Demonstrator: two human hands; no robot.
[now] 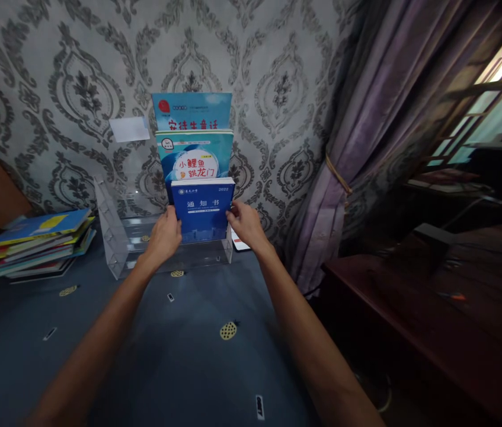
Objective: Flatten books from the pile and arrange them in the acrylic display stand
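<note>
A dark blue booklet marked 2022 stands upright at the front tier of a clear acrylic display rack. My left hand grips its left edge. On the opposite edge, my right hand pinches the booklet between thumb and fingers. Behind it rises a teal book with a white oval and red characters on its cover. Farther back and higher is a light blue book with red characters. The lower parts of both rear books are hidden by whatever stands in front of them.
Left of the rack lies a stack of books. A phone-like object shows behind the rack's right side. Patterned wallpaper backs the blue cloth-covered table. A purple curtain and a dark red table are at right.
</note>
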